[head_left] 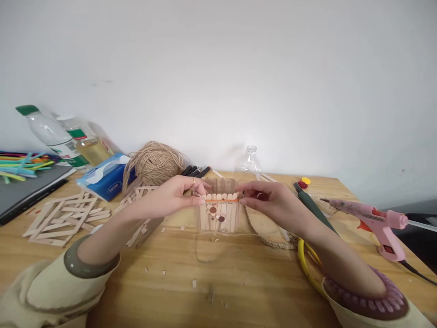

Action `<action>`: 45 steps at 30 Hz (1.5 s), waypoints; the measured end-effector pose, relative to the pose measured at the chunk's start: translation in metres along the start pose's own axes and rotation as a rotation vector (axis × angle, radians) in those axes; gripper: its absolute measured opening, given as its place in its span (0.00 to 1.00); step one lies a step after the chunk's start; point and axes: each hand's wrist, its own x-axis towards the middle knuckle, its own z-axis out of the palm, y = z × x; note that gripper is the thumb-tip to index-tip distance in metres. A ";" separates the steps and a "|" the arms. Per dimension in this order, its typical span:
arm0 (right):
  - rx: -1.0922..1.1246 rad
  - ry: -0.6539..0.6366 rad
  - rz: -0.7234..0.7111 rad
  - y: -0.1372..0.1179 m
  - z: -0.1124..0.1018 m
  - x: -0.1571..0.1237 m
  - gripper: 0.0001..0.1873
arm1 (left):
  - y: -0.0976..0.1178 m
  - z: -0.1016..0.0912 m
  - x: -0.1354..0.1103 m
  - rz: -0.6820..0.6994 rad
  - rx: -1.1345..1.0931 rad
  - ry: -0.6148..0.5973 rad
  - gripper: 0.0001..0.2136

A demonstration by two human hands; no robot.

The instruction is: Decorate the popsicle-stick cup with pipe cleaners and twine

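My left hand (189, 193) and my right hand (264, 198) pinch the two ends of a thin orange strip (221, 200), which looks like a pipe cleaner. It is stretched level across the upper part of a small panel of upright craft sticks (205, 218) with rounded tops. Two dark red-brown round pieces (221, 218) and pale shapes sit on the panel's front. Clear plastic shows around the panel, and what holds it up is hard to make out. A braided cord (273, 243) lies to the right, below my right hand.
At left are loose craft sticks (64, 223), a blue tissue pack (105, 177), a twine ball (157, 161), bottles (51, 132) and pipe cleaners (23, 166). A cut bottle top (251, 159) stands behind. A pink glue gun (384, 223) and yellow-handled scissors (303, 262) are at right.
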 end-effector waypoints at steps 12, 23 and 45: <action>0.288 -0.059 0.028 -0.012 -0.006 -0.003 0.15 | 0.006 -0.005 -0.004 -0.118 -0.370 -0.060 0.07; -0.556 0.079 -0.667 -0.011 -0.004 -0.010 0.25 | 0.009 -0.011 -0.008 -0.094 -0.434 -0.063 0.06; -0.066 0.059 -0.177 -0.023 -0.009 -0.015 0.08 | 0.006 -0.013 -0.009 0.090 -0.360 -0.086 0.07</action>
